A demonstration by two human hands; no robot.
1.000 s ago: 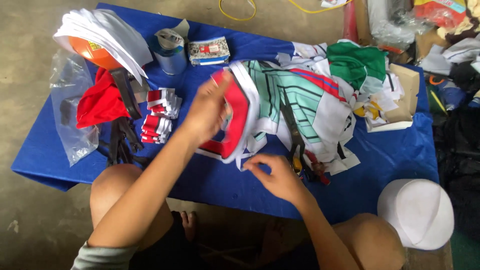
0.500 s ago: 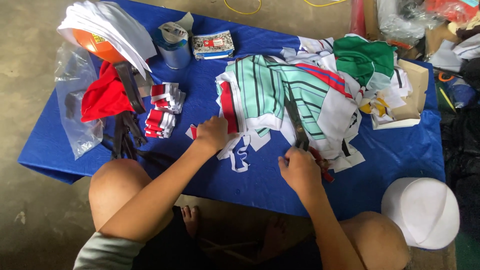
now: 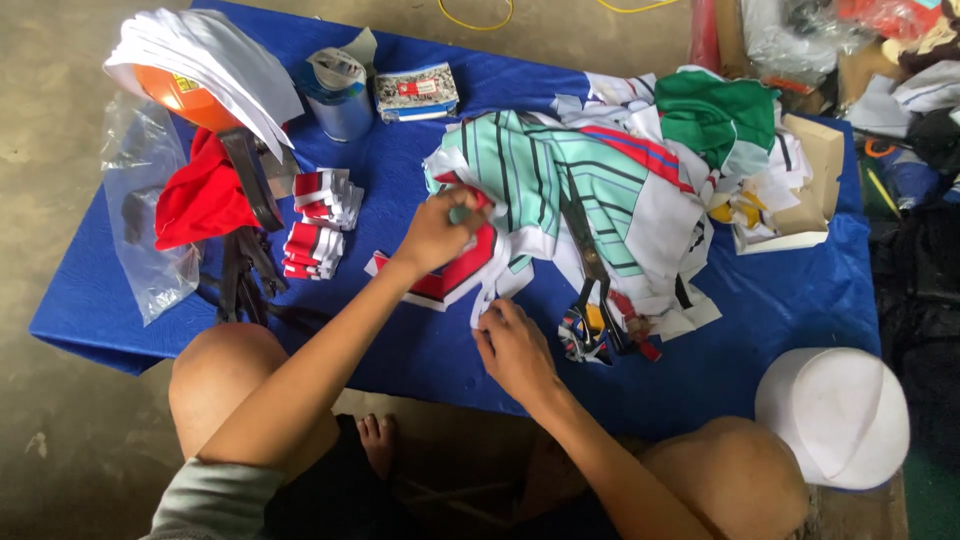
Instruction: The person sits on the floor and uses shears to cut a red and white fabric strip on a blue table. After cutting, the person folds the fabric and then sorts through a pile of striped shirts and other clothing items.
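Both hands, left (image 3: 437, 232) and right (image 3: 512, 345), pinch a red-and-white fabric piece (image 3: 450, 275).

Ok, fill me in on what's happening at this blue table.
A person sits at a low blue table strewn with printed fabric cut-outs. The left hand grips the edge of a red-and-white piece by the pile of striped green pieces. The right hand pinches a white strip hanging from that piece. Scissors lie untouched beside the right hand, and small red-and-white stacks sit to the left.
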